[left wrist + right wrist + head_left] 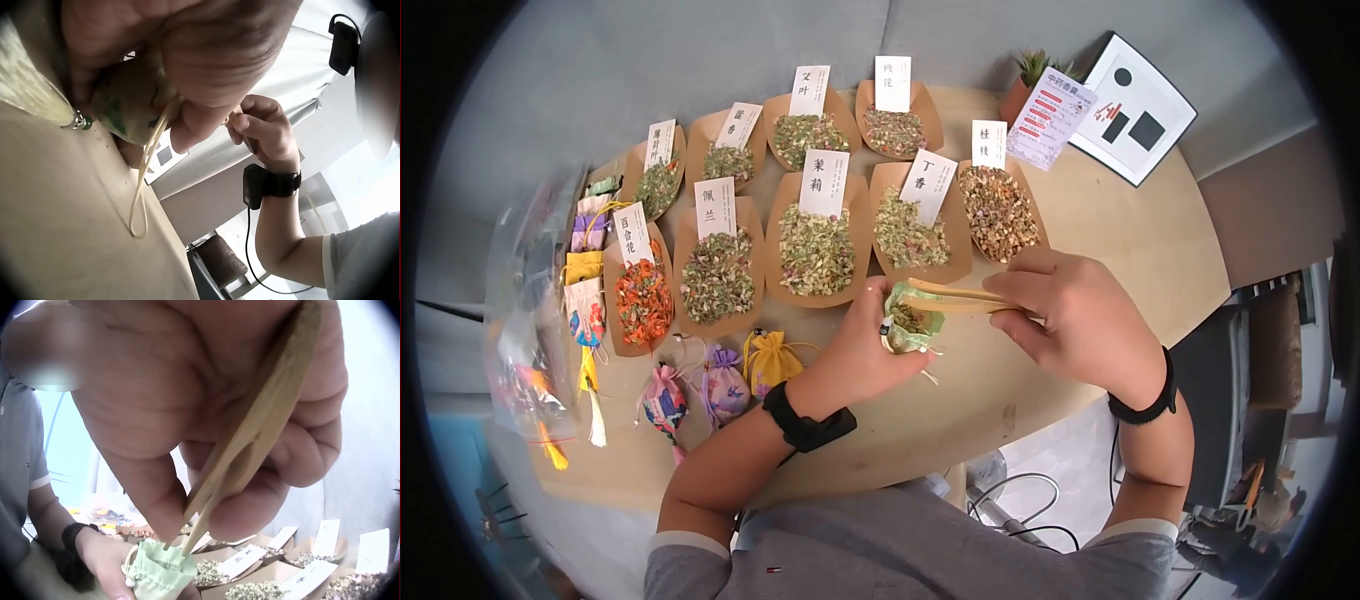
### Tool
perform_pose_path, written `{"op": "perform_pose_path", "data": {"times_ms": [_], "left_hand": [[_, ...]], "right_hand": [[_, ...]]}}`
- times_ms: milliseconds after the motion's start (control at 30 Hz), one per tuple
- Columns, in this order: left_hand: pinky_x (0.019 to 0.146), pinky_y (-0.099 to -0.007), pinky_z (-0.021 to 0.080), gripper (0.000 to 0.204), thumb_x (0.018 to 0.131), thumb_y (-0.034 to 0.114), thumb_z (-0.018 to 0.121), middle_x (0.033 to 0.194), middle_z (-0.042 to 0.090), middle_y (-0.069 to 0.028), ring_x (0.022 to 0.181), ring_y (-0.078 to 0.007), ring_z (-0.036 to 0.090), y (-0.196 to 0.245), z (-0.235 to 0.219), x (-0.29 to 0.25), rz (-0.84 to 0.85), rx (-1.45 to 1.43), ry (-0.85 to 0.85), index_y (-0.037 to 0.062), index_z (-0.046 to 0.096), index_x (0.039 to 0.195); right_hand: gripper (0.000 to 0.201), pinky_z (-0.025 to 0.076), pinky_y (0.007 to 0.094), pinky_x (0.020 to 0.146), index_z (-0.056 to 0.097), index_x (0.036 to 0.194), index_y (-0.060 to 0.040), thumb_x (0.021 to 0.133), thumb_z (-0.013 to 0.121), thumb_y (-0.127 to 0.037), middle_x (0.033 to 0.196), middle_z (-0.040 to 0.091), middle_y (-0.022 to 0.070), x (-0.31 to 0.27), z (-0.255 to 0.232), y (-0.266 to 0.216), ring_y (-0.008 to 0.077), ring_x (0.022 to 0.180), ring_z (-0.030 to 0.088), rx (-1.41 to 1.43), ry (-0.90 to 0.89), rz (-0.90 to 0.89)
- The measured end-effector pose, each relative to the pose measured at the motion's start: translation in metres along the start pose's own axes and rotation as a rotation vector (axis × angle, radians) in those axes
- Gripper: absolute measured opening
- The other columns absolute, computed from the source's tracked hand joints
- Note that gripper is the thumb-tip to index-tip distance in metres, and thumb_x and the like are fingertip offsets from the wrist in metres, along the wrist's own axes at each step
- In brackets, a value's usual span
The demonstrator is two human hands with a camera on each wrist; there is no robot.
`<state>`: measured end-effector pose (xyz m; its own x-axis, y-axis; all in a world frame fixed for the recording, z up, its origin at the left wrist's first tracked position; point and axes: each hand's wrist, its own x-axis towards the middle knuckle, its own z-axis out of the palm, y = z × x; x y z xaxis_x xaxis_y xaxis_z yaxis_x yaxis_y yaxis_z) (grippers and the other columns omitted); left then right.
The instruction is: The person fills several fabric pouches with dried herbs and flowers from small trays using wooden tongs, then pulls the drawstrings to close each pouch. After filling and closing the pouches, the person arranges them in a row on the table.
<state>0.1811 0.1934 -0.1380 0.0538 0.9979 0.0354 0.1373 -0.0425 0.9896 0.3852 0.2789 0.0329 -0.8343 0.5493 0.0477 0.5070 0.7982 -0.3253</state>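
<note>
Left hand: my fingers (875, 345) curl round the light green pouch (159, 575), thumb and fingers on opposite sides, mouth upward.
Right hand: my fingers (1080, 310) pinch the wooden tweezers (269, 400), their tips at the pouch mouth; whether the tips grip anything, I cannot tell.
Pouch contents: dried bits (910, 318) show inside the mouth, between my left fingers and the tweezer tips.
Drawstring: a pale loop (139, 206) hangs loose below my left fingers, with a cream tassel (31, 81) beside them. If either snagged, a tug could tilt the pouch.
Pouch mouth: the cloth looks soft, so I judge that a tighter left grip could fold the rim inward and push bits out.
Tweezer tips: a sideways slip of my right fingers could catch the cloth edge and drag it down, or flick bits onto the tabletop (960, 420).
Trays: the nearest paper tray (820, 300) sits just beyond my left fingers; a careless forward swing could knock its rim and scatter the herbs.
Small pouches: the yellow pouch (772, 362) lies beside my left wrist, where a drop of the forearm could nudge it.
</note>
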Motion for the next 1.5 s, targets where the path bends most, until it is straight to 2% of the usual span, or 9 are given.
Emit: {"op": "perform_pose_path", "data": {"times_ms": [300, 367, 500, 733, 933, 1200, 1300, 1400, 1500], "left_hand": [[0.092, -0.0312, 0.052, 0.076, 0.078, 0.012, 0.086, 0.118, 0.056, -0.0097, 0.108, -0.0140, 0.057, 0.011, -0.005, -0.007, 0.029, 0.113, 0.001, 0.0013, 0.036, 0.133], [0.092, -0.0309, 0.052, 0.077, 0.078, 0.012, 0.086, 0.118, 0.057, -0.0094, 0.109, -0.0142, 0.058, 0.017, -0.008, -0.013, 0.051, 0.147, 0.027, 0.0016, 0.035, 0.134], [0.095, -0.0307, 0.052, 0.080, 0.078, 0.009, 0.086, 0.123, 0.055, -0.0090, 0.110, -0.0147, 0.059, 0.036, -0.022, -0.017, 0.055, 0.010, 0.123, 0.0016, 0.033, 0.137], [0.095, -0.0338, 0.052, 0.076, 0.078, 0.012, 0.086, 0.121, 0.055, -0.0118, 0.112, -0.0174, 0.059, 0.045, -0.025, -0.018, 0.122, 0.018, 0.221, 0.0012, 0.036, 0.134], [0.098, -0.0365, 0.050, 0.079, 0.076, 0.011, 0.086, 0.123, 0.053, -0.0143, 0.115, -0.0208, 0.059, 0.030, -0.005, 0.004, 0.272, 0.164, 0.283, 0.0004, 0.034, 0.135], [0.103, -0.0369, 0.048, 0.085, 0.083, 0.014, 0.083, 0.134, 0.050, -0.0155, 0.120, -0.0217, 0.057, 0.030, -0.010, 0.000, 0.287, -0.320, 0.023, -0.0031, 0.028, 0.145], [0.099, -0.0362, 0.052, 0.070, 0.092, 0.017, 0.074, 0.129, 0.055, -0.0115, 0.117, -0.0200, 0.059, 0.039, -0.020, 0.004, 0.345, -0.218, 0.034, -0.0029, 0.033, 0.145], [0.090, -0.0348, 0.057, 0.049, 0.102, 0.024, 0.062, 0.127, 0.059, -0.0091, 0.111, -0.0193, 0.062, 0.058, -0.029, 0.015, 0.017, -0.282, -0.034, -0.0012, 0.044, 0.141], [0.073, -0.0345, 0.057, 0.039, 0.105, 0.031, 0.050, 0.102, 0.070, -0.0121, 0.086, -0.0210, 0.067, 0.059, -0.033, 0.036, 0.065, -0.043, 0.029, -0.0039, 0.064, 0.115]], "right_hand": [[0.019, 0.051, 0.0459, 0.066, 0.068, 0.096, 0.0008, 0.081, 0.074, -0.009, 0.080, 0.064, 0.0160, -0.018, -0.006, 0.005, 0.0367, 0.077, 0.065, 0.079, -0.052, -0.018], [0.015, 0.049, 0.0415, 0.064, 0.066, 0.095, 0.0012, 0.085, 0.072, -0.007, 0.078, 0.062, 0.0144, -0.025, -0.005, 0.007, 0.0310, 0.070, 0.062, 0.301, 0.159, 0.055], [0.016, 0.046, 0.0351, 0.062, 0.061, 0.102, 0.0010, 0.090, 0.070, -0.006, 0.074, 0.058, 0.0098, -0.048, 0.036, 0.021, 0.0186, 0.066, 0.055, 0.579, 0.095, 0.254], [0.029, 0.047, 0.0332, 0.065, 0.062, 0.105, 0.0007, 0.087, 0.079, -0.013, 0.083, 0.063, 0.0067, -0.064, 0.077, 0.022, 0.0143, 0.071, 0.056, 0.656, 0.063, 0.477], [0.051, 0.051, 0.0279, 0.075, 0.062, 0.122, 0.0016, 0.080, 0.086, -0.015, 0.109, 0.066, 0.0073, -0.017, 0.098, -0.017, 0.0094, 0.091, 0.061, 0.738, 0.521, 0.078], [0.023, 0.049, 0.0241, 0.063, 0.068, 0.115, 0.0024, 0.094, 0.071, -0.007, 0.079, 0.065, -0.0018, 0.009, 0.103, -0.015, 0.0077, 0.069, 0.060, 1.048, 0.525, 0.258], [0.016, 0.040, 0.0211, 0.053, 0.069, 0.109, -0.0009, 0.097, 0.068, -0.011, 0.078, 0.063, -0.0030, 0.008, 0.081, -0.020, 0.0037, 0.062, 0.052, 1.121, 0.457, 0.453], [0.012, 0.040, 0.0215, 0.052, 0.068, 0.105, -0.0014, 0.098, 0.067, -0.011, 0.077, 0.063, -0.0030, 0.018, 0.091, -0.001, 0.0044, 0.060, 0.052, 1.214, 0.467, 0.353], [0.009, 0.040, 0.0218, 0.052, 0.067, 0.100, -0.0018, 0.097, 0.066, -0.010, 0.075, 0.061, -0.0022, 0.020, 0.085, 0.012, 0.0049, 0.057, 0.051, 1.139, 0.499, 0.418]]}}
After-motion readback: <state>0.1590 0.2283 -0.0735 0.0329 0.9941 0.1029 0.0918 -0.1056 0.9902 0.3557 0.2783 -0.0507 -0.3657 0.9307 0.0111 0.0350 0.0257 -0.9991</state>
